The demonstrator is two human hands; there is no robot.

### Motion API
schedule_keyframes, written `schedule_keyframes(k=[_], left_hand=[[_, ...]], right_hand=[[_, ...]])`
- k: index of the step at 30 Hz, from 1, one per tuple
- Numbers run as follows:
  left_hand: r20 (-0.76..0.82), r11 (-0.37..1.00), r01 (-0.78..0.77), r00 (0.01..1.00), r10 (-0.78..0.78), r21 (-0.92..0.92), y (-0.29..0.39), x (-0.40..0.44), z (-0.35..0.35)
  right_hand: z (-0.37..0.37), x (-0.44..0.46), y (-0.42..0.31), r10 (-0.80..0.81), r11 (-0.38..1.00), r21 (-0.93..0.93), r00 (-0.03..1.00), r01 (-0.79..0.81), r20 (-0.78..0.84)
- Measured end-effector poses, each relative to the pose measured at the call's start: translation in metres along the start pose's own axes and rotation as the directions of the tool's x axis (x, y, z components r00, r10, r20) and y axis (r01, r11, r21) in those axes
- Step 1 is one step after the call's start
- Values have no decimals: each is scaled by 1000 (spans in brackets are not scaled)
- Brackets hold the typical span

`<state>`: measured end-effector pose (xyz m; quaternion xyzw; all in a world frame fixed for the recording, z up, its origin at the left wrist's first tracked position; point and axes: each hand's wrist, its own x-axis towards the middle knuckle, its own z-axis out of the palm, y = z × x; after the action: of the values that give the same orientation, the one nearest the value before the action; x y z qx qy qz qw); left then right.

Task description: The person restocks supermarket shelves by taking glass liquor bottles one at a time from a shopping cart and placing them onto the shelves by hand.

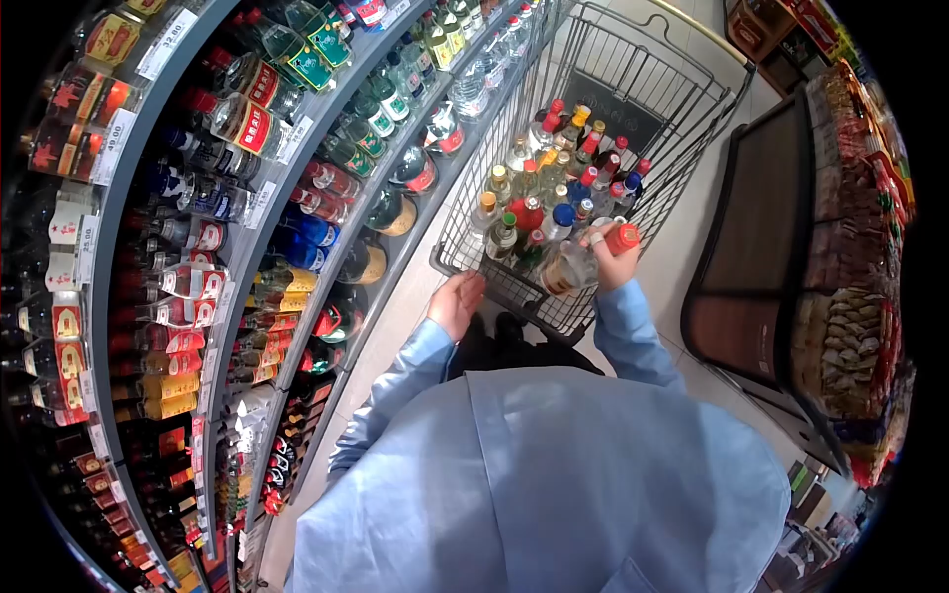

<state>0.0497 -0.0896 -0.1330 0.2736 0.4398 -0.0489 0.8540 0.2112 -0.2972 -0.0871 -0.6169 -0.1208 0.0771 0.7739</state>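
My right hand point(617, 263) grips a clear glass bottle point(565, 271) by its neck, just under a red cap. The bottle is tilted over the near right part of the wire shopping cart point(457, 265). Inside the cart stand several other bottles with caps of various colours, among them a green-capped bottle point(501, 235) and a blue-capped bottle point(561, 219). Beside the cart's near left corner, my left hand point(457, 302) holds nothing; its fingers are extended and lie close together.
Store shelves point(341, 84) packed with bottles and price tags run along the left. On the right stands a dark-panelled display point(746, 227) stacked with packaged goods point(850, 247). A pale tiled floor point(390, 346) shows between the shelves and the cart.
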Motion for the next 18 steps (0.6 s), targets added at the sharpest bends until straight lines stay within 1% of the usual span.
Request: schedule_keyframes(k=[2,3,5,8,10,11,12,15,16,18], left_hand=[[-22,1000,9,1000,-8,15,-1,5,-18],[-32,1000,15,999,-14,21,-2,7,-24],[-75,1000,13,997,-11,25,-3,14,-29],[-36,1000,3,999,-3,17,-2,27,-35],[9,1000,-12,1000,12,12,-2,30,-31],[0,999,-16,1000,16,29,-1,31,-30],[-7,999,-22,1000,23,48,0,30,-26],[-40,994,-33,998,38,107,4,32,-18],[-44,993,-32,998,37,117,4,34,-18],[-37,989,-28,999,33,143,3,40,-19]], right_hand=[[-1,-8,16,134,982,-126,990,-139,-42],[-3,-9,29,122,960,-251,992,-125,-29],[-8,-14,49,153,899,-403,985,-173,-80],[-20,-22,82,219,768,-580,962,-272,-161],[-26,-27,89,216,719,-652,969,-240,-118],[-30,-31,93,215,693,-686,972,-223,-99],[-35,-35,106,114,720,-683,992,-125,-62],[-44,-39,117,180,758,-632,983,-164,-39],[-50,-39,120,163,787,-604,987,-125,9],[-67,-37,138,218,800,-578,975,-160,32]])
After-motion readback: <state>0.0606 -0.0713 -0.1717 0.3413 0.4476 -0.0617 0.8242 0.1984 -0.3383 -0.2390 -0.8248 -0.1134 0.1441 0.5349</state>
